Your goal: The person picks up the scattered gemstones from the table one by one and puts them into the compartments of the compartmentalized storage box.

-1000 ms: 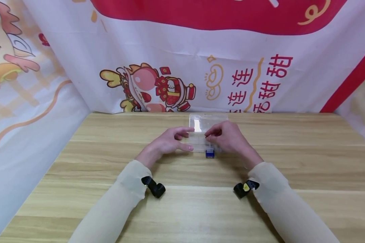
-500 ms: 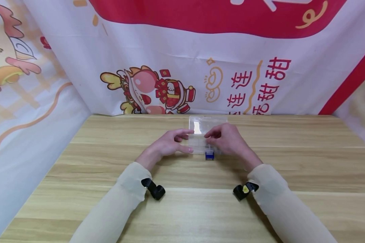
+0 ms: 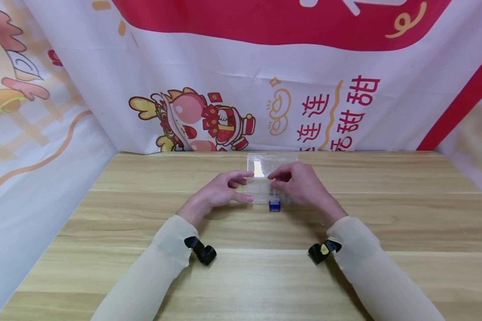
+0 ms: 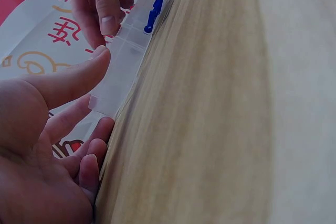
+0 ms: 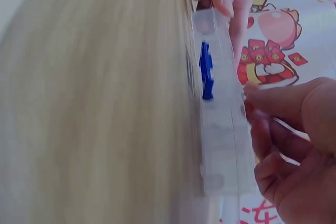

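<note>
Two bare hands meet at a clear compartmented box, (image 3: 259,191) which sits on the wooden table (image 3: 245,285) with a blue latch (image 3: 275,205) on its near side. To the box's left, the left hand (image 3: 222,189) comes in with thumb and index finger spread apart: the thumb reaches the near left corner, the index finger stretches along the far side, and the other fingers bend loosely just beside the left end. To the box's right, the right hand (image 3: 303,183) arches over it, wrist raised, thumb and index fingertip drawn together above the compartments, the remaining fingers curled behind; whether anything is pinched there, I cannot tell. Both forearms, in pale sleeves, (image 3: 152,263) slant inward toward the box from its near side. Beyond the box's clear lid (image 3: 271,163) hangs a printed cloth (image 3: 225,58).
</note>
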Motion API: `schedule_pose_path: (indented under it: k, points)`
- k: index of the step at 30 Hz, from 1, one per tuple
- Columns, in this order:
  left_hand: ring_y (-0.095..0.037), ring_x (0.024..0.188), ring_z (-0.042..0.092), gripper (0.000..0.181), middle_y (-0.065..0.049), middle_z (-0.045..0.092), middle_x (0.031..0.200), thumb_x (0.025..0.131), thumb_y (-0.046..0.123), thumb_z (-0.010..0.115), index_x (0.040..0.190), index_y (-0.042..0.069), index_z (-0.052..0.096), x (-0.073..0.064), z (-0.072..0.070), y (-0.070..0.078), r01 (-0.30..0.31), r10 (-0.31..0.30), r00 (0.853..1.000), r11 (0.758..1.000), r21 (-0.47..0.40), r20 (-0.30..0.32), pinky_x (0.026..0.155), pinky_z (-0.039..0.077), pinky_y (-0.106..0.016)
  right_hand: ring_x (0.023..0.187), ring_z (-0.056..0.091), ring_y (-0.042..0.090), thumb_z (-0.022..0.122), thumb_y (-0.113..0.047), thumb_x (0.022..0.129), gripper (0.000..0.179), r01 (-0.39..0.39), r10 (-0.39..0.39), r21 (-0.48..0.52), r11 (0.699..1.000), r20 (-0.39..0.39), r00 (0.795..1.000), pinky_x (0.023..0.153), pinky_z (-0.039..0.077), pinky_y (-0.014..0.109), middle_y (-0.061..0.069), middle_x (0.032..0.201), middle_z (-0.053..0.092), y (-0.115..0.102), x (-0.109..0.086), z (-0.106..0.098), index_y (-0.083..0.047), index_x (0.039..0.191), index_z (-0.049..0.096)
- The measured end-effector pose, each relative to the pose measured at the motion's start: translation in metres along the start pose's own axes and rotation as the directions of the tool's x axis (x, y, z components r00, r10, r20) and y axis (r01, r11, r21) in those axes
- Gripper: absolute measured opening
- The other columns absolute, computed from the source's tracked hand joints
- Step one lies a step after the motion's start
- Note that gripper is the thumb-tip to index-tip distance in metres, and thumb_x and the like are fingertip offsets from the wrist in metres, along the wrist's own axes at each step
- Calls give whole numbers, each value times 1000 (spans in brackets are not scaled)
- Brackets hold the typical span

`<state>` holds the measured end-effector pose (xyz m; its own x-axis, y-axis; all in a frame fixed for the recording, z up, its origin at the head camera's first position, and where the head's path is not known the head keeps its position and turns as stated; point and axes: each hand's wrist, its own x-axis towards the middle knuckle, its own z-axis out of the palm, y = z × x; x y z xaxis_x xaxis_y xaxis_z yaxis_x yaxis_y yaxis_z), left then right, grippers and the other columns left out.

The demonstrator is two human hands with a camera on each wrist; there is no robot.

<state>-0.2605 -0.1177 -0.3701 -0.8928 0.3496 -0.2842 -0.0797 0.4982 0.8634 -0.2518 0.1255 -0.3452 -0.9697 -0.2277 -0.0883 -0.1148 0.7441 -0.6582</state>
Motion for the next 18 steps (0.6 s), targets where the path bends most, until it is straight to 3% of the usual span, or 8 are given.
schedule_pose_path:
  k: [9, 18]
  points:
    - [-28, 134, 47, 70, -2, 57, 150, 88, 24, 88, 151, 37, 59, 1, 0, 0, 4, -4, 1000, 1000, 0, -3, 119, 37, -50, 102, 65, 24, 74, -20, 100, 21, 63, -60, 38, 997, -75, 995, 86, 54, 37, 4, 113, 75, 16, -7, -27, -16, 120, 79]
    - [-28, 135, 47, 69, -2, 56, 152, 88, 24, 88, 150, 37, 59, 0, 0, -1, 3, -3, 1000, 1000, -7, 1, 119, 37, -51, 100, 63, 25, 76, -21, 99, 23, 118, -116, 69, 991, -38, 993, 85, 52, 35, 6, 112, 77, 40, -13, -49, -14, 121, 80]
